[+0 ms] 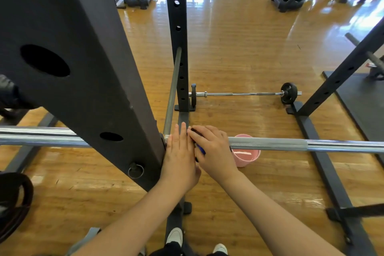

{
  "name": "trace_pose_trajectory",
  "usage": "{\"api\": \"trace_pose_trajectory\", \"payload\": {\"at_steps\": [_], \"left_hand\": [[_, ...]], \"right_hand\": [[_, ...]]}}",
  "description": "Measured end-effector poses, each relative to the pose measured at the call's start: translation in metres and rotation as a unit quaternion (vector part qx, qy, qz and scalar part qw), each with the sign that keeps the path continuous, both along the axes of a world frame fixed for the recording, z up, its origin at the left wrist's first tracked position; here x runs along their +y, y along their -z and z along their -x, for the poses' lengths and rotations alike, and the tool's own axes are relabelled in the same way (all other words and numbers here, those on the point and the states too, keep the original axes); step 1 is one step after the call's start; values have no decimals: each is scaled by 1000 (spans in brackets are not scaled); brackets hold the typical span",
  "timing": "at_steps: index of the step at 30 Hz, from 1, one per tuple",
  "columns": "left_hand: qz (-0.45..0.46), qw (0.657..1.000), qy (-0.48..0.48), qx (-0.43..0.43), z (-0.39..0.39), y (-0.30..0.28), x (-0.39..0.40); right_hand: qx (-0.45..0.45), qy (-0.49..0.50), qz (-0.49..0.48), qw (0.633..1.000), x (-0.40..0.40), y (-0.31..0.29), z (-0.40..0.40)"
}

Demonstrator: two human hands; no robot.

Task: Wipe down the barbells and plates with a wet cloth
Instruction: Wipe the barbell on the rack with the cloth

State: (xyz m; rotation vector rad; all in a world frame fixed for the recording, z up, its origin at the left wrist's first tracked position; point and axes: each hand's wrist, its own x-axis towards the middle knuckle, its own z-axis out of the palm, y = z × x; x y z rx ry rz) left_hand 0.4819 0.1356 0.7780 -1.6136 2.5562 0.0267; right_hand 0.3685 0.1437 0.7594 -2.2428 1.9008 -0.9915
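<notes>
A silver barbell (291,145) lies across the rack at waist height, running from the left edge to the right edge. My left hand (180,151) lies flat over the bar with straight fingers, right beside the black rack upright (93,68). My right hand (214,149) curls over the bar next to it and grips a dark blue cloth (200,149), of which only a small strip shows under the fingers. A second barbell (245,94) with small black plates (288,93) lies on the floor farther away.
A pink bucket (247,156) stands on the wooden floor just beyond the bar, right of my hands. Black rack base rails (324,164) run along the floor to the right. A dark plate (14,201) sits at the lower left. Gym machines stand in the background.
</notes>
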Motion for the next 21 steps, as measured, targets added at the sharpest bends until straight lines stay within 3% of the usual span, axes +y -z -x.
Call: {"api": "trace_pose_trajectory", "payload": {"at_steps": [7, 10, 15, 21], "left_hand": [[-27, 999, -33, 23, 1, -2, -1], [-32, 999, -25, 16, 0, -1, -1], [-22, 999, -35, -8, 2, -5, 5], [-39, 999, -26, -11, -9, -4, 17]], "right_hand": [[3, 52, 108, 993, 24, 17, 47], [-8, 36, 98, 994, 16, 2, 29], [54, -16, 22, 998, 5, 6, 2], [43, -21, 73, 996, 18, 10, 29]]}}
